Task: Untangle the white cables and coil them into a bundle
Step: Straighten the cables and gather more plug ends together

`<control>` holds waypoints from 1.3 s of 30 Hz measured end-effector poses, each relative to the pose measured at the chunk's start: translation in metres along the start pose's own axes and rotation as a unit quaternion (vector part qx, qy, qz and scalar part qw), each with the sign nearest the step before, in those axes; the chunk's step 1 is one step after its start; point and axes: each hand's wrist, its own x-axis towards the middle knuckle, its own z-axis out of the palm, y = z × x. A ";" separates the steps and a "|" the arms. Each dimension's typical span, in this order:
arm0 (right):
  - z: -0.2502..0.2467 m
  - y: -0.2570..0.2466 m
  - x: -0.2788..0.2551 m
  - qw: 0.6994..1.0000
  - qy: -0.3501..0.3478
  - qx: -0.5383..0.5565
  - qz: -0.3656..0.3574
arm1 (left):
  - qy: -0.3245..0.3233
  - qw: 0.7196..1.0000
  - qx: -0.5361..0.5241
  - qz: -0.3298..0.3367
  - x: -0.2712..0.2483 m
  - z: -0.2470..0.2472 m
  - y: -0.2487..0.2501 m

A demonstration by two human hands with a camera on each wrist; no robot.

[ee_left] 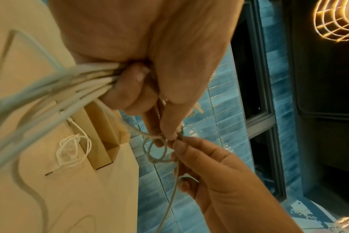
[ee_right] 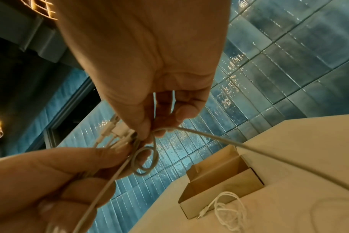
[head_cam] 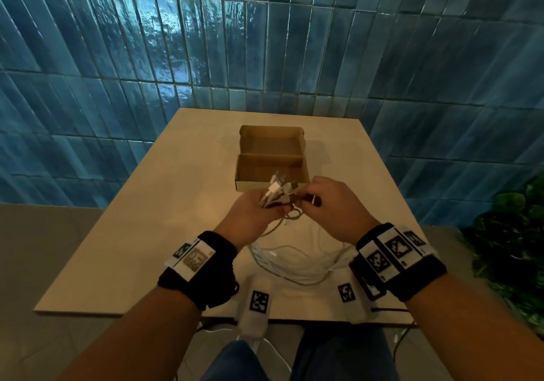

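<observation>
Nearest the camera, the person's knees in blue jeans [head_cam: 235, 360] sit under the near edge of a beige table [head_cam: 123, 248], and two white marker-tagged blocks [head_cam: 259, 301] rest on that edge. Both forearms wear black wristbands [head_cam: 212, 266] carrying printed marker plates. Just beyond them, slack loops of the white cables [head_cam: 294, 266] lie on the tabletop and rise up to the hands. The left hand [head_cam: 253, 218] is raised above the table with its fingers curled round a gathered bunch of cable strands, the plug ends [head_cam: 278, 188] sticking out above its thumb; the left wrist view shows the strands [ee_left: 70, 85] fanning out from under the curled fingers [ee_left: 130, 88]. The right hand [head_cam: 332, 204] sits just beside it, thumb and forefinger pinching a single strand where it forms a small loop [ee_right: 144, 160] close against the left hand's fingertips; its other fingers are loosely bent. Another strand [ee_right: 249, 151] runs from that pinch down toward the table. Farther on, a small thin white cable [ee_right: 227, 209] lies in a loose tangle on the table, just beside an open cardboard box [head_cam: 272, 171]. Behind the table stands a wall of glossy blue tiles [head_cam: 265, 42], with green foliage [head_cam: 512, 242] at the right.
</observation>
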 end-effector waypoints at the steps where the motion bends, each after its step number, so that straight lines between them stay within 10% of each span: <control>1: 0.000 -0.001 0.000 1.000 0.004 0.001 -0.002 | 0.002 1.000 -0.004 0.000 0.000 0.001 -0.001; 17: 0.019 0.004 -0.005 0.968 0.074 0.172 0.164 | 0.065 0.996 -0.032 -0.046 0.008 0.001 -0.021; 32: 0.023 0.020 -0.005 0.983 0.054 0.103 0.144 | -0.031 0.999 -0.018 -0.031 0.002 -0.004 -0.018; 39: 0.003 0.084 -0.030 0.968 0.059 0.004 0.243 | 0.054 0.989 -0.129 -0.050 0.005 -0.034 -0.019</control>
